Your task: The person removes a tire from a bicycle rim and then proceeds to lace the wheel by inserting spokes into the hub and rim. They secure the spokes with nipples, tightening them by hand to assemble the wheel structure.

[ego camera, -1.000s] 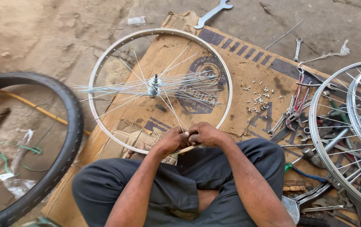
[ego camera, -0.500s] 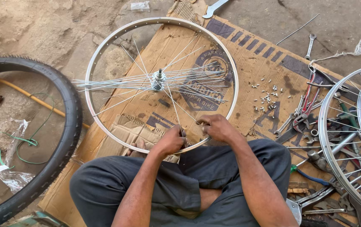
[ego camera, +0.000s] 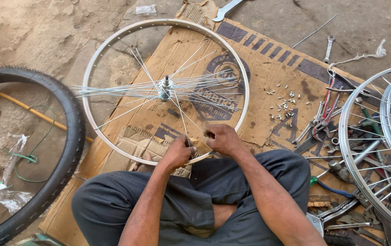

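Left hand (ego camera: pixel 177 152) steadies wheel rim (ego camera: pixel 113 150) at near edge; right hand (ego camera: pixel 223 139) pinches a spoke (ego camera: pixel 184 120), flat on cardboard (ego camera: pixel 268 68)

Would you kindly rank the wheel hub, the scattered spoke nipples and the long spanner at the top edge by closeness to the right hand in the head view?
From the right hand:
1. Wheel hub, up and to the left, at the centre of the rim.
2. Scattered spoke nipples, up and to the right on the cardboard; close to the hub's distance, only slightly farther.
3. Long spanner, far up at the top edge.
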